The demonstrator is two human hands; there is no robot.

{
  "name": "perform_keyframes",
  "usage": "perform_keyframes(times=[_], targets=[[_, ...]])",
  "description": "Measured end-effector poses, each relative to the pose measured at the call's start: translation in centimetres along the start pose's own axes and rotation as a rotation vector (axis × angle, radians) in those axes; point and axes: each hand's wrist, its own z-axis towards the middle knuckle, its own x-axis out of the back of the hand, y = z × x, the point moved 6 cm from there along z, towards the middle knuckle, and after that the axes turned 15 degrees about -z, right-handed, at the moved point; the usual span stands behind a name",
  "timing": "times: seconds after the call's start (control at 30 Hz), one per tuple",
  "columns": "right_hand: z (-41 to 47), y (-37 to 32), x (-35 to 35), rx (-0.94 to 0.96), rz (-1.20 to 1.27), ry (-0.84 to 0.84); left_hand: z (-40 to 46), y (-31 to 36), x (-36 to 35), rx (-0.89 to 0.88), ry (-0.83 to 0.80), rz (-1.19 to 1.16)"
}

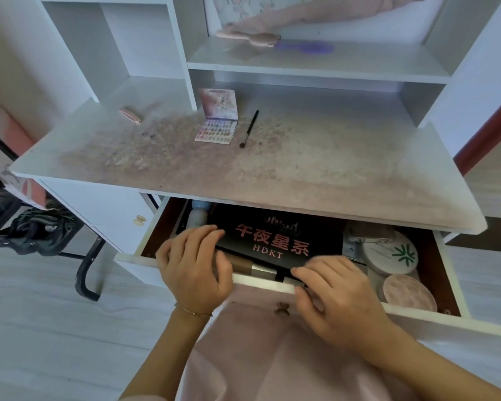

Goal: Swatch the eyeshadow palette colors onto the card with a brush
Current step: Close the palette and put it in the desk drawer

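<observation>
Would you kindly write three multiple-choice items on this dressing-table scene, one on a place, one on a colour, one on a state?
1. Where does the brush lie?
A. in the drawer
B. on the desktop, right of the eyeshadow palette
C. on the upper shelf

2. What colour is the box under both hands?
A. black
B. white
C. green

3. How is the drawer?
A. closed
B. removed
C. pulled open

Answers: 1 B, it lies beside the open palette; 2 A, black with pink lettering; 3 C, the left hand and right hand reach into it.
</observation>
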Motion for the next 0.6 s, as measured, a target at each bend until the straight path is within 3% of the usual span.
perform_keyframes(times=[0.43, 0.53, 0.6], targets=[[5.9, 5.8, -3.0, -0.001, -0.107, 0.139, 5.3, -1.9, -6.6, 0.046, -0.139, 0.061], [4.2, 4.9, -2.9, 0.090, -0.017, 0.172, 3.8, -1.6, -6.1, -0.046, -0.139, -0.017], [1.5, 3.7, -3.5, 0.197, 0.031, 0.095, 1.2, -0.9, -5.6, -0.175, -0.177, -0.072]])
